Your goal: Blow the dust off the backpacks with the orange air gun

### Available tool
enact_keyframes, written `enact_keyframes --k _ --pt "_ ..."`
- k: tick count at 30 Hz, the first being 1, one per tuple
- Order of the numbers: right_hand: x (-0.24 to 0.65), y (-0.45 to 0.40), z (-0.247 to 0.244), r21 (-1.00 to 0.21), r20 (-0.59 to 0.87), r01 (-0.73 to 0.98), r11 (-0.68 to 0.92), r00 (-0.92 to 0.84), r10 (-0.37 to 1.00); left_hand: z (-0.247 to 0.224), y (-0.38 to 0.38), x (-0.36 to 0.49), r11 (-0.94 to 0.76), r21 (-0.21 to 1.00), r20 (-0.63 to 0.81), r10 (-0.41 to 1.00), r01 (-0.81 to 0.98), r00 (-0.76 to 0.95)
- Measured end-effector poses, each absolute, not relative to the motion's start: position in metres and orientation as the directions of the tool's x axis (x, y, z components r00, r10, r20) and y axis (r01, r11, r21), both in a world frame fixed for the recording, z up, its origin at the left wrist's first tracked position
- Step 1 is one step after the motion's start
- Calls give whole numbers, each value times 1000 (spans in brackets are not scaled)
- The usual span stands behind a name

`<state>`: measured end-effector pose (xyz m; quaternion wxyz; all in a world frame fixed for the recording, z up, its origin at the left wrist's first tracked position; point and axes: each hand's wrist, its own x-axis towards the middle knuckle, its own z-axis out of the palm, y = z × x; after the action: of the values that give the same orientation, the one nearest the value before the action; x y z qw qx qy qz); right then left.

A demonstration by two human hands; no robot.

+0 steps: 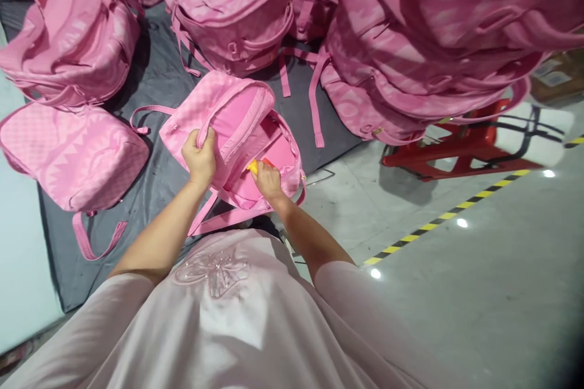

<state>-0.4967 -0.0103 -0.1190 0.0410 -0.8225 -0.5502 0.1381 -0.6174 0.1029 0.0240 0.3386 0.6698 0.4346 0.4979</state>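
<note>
An unzipped pink backpack [182, 118] lies in front of me, its pink lining showing. My left hand [199, 157] is closed on the edge of its opened flap. Inside the opening, my right hand [268, 180] grips a small tool with a yellow part [252, 166] and a red part showing by the fingers; the rest of the tool is hidden. Pink straps hang from the bag toward my body.
Another pink backpack [104, 158] lies at the left, and several more are piled behind. The grey cloth [159, 188] ends at the right. Beyond it are a red stool [460, 158] and striped floor tape [449, 216].
</note>
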Motion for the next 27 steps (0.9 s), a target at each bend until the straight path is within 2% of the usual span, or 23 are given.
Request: enact_keyframes --k 9,21,24,27 --pt "-497 -14 -113 -190 -133 907 -377 357 925 26 107 -615 -403 880 389 915 250 105" --pt "-469 -17 -98 -16 -239 939 -344 331 913 26 103 -625 -426 830 366 903 360 227" --pt "-436 -15 -83 46 -259 942 -334 334 906 27 99 -629 -454 782 371 890 428 266" --pt "-405 -6 -61 101 -285 953 -285 302 910 34 86 -630 -546 671 436 838 501 328"
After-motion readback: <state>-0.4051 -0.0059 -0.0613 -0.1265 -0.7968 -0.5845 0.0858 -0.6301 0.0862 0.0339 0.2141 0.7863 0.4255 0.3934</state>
